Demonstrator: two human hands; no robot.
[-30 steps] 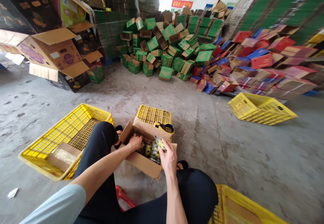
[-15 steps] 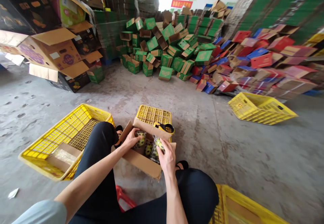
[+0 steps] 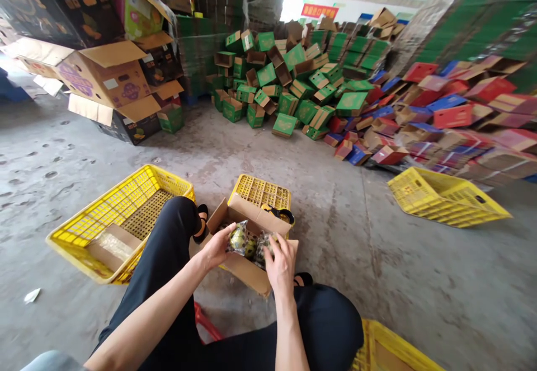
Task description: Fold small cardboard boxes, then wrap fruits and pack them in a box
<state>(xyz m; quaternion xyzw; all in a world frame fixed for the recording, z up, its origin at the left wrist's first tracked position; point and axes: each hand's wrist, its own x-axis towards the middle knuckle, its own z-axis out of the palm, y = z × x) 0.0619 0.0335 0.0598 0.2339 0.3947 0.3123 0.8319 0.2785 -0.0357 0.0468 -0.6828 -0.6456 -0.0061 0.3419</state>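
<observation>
An open cardboard box [image 3: 247, 275] stands between my knees, its flaps folded outward. My left hand [image 3: 216, 248] pinches a yellow-green fruit in printed clear wrap [image 3: 238, 239], lifted near the box's left side. Over the right side of the box is my right hand [image 3: 280, 263], its fingers curled on another wrapped fruit [image 3: 263, 248], partly hidden by them. A further yellow-green fruit [image 3: 250, 247] shows between the two hands, inside the box. What lies deeper in the box is hidden.
An upturned yellow crate [image 3: 262, 190] sits behind the box, with a black-and-yellow tape dispenser [image 3: 280, 213] on it. Yellow crates stand left [image 3: 90, 256], lower right [image 3: 388, 348] and far right [image 3: 440, 198]. Heaps of green cartons [image 3: 285, 123] and red-and-blue cartons [image 3: 453, 116] lie beyond.
My left hand has raised its wrapped fruit and tilted it toward me. My right hand stays at its fruit, fingers slightly shifted. The view has swung a little left.
</observation>
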